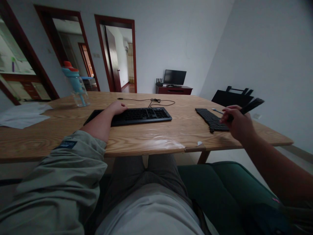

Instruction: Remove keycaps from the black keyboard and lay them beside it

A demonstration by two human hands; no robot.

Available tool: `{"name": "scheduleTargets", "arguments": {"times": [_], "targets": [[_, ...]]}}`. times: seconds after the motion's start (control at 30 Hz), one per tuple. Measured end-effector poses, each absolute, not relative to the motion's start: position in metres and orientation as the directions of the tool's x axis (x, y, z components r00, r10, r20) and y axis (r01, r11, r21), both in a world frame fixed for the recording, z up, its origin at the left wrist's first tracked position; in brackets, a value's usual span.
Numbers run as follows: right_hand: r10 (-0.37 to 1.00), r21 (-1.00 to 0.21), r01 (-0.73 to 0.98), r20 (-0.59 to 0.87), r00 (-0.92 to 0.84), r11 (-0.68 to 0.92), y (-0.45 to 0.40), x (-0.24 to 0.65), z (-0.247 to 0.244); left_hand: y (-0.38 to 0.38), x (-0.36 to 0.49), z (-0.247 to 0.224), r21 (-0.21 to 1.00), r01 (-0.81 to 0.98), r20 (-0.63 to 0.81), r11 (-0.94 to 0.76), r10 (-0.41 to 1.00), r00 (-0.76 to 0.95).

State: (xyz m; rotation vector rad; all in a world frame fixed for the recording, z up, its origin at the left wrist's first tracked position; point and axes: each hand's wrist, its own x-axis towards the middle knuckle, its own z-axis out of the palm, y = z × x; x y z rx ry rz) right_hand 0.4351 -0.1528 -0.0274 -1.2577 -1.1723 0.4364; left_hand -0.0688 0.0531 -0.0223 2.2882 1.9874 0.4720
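A black wired keyboard (146, 115) lies on the wooden table in front of me. My left hand (117, 107) rests across its left part, fingers curled in against the keys and far edge; the fingertips are partly hidden. Raised above the table's right side, my right hand (236, 120) is closed around a slim black brush (253, 105), its wider dark end pointing up and to the right. Below that hand lies a dark, flat piece with a grid-like surface (207, 118), partly covered by the hand. A thin tool with a pale tip (216, 111) lies just behind it.
The keyboard's cable (156, 100) lies coiled behind it. A blue bottle with an orange lid (77, 85) and white paper (24, 114) stand and lie at left. The table's front edge (146, 151) has worn tape. A dark chair (232, 96) is beyond the right side.
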Motion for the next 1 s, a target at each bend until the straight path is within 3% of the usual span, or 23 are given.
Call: {"name": "scheduleTargets", "arguments": {"times": [0.07, 0.17, 0.23, 0.3, 0.43, 0.63, 0.83, 1.0], "targets": [[0.829, -0.806, 0.513, 0.483, 0.283, 0.294, -0.162, 0.44, -0.019, 0.054, -0.069, -0.023, 0.26, 0.952, 0.187, -0.163, 0.976, 0.116], [0.931, -0.522, 0.84, 0.36, 0.058, 0.149, -0.173, 0.45, -0.017, 0.056, -0.07, -0.024, 0.268, 0.948, 0.19, -0.172, 0.974, 0.123], [0.965, -0.353, 0.931, 0.261, 0.009, 0.087, -0.177, 0.456, -0.022, 0.057, -0.071, -0.025, 0.268, 0.948, 0.19, -0.173, 0.974, 0.124], [0.982, -0.264, 0.963, 0.186, 0.001, 0.049, -0.179, 0.46, -0.028, 0.058, -0.072, -0.025, 0.268, 0.949, 0.193, -0.166, 0.974, 0.116], [0.994, -0.241, 0.97, 0.102, 0.046, -0.02, -0.181, 0.466, -0.034, 0.06, -0.072, -0.026, 0.261, 0.95, 0.193, -0.171, 0.974, 0.122], [0.992, -0.234, 0.972, 0.127, 0.014, 0.016, -0.18, 0.473, -0.032, 0.057, -0.071, -0.025, 0.254, 0.952, 0.191, -0.171, 0.974, 0.124], [1.0, -0.176, 0.984, 0.02, -0.013, 0.016, -0.18, 0.456, -0.029, 0.057, -0.071, -0.025, 0.256, 0.951, 0.192, -0.173, 0.973, 0.126], [0.999, -0.225, 0.974, 0.03, 0.035, -0.027, -0.182, 0.457, -0.029, 0.059, -0.072, -0.027, 0.247, 0.955, 0.191, -0.166, 0.974, 0.121]]}}
